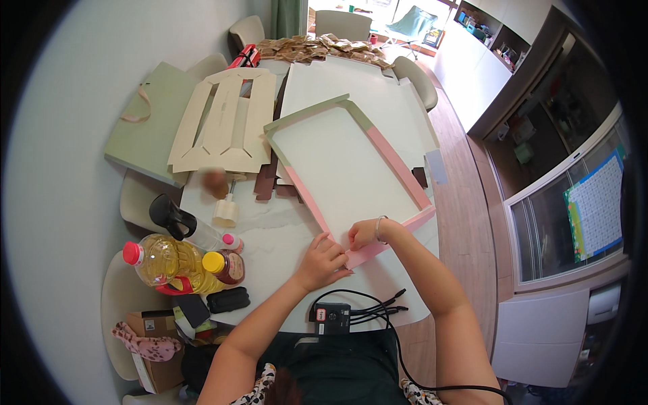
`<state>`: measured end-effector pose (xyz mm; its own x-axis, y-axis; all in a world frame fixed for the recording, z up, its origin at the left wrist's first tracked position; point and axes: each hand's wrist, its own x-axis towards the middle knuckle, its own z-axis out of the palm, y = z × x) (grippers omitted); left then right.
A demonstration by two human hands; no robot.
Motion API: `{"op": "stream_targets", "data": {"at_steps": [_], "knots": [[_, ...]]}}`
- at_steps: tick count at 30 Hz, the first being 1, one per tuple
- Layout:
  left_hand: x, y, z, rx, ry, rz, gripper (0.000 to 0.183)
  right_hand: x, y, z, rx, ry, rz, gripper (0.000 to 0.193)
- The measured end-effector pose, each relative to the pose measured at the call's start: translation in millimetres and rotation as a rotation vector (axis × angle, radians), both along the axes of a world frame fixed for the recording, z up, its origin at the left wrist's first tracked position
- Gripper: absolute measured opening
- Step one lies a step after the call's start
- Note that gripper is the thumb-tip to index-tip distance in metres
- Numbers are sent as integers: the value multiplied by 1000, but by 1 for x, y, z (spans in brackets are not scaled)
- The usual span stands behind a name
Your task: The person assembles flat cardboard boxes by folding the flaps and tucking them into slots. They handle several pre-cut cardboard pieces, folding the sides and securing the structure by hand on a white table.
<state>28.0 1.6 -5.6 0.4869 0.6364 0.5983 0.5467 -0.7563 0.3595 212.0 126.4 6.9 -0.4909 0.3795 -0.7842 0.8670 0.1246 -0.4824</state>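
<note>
A shallow cardboard box tray (398,169) with a white inside and pink and green walls lies open side up, slanted on the table. Its near corner is between my hands. My left hand (322,262) grips that corner from the left, fingers over the wall and thumb low on the outside. Bent over the wall from the right, my right hand (364,233) has its fingers curled and pressed at the inside of the same corner. A bracelet (382,229) circles my right wrist. The fingertips of the right hand are partly hidden.
Flat cream cardboard pieces (223,128) and a green box (152,121) lie left. An oil bottle (162,260), a yellow-capped jar (226,266) and a black-topped bottle (175,219) stand near left. A black cabled device (332,317) sits at the near edge. Brown packets (317,48) cover the far end.
</note>
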Motion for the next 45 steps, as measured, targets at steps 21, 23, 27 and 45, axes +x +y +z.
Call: {"op": "stream_targets", "data": {"at_steps": [21,23,27,45], "knots": [[9,-3,0,101,79,116,25,30,-12,36,60,326,-99,10],[8,-3,-3,98,59,109,25,30,-12,36,24,346,-66,9],[0,-6,-8,127,43,52,24,30,-21,50,107,365,80,10],[6,-8,-11,280,88,73,7,41,-84,86,768,288,372,4]]}}
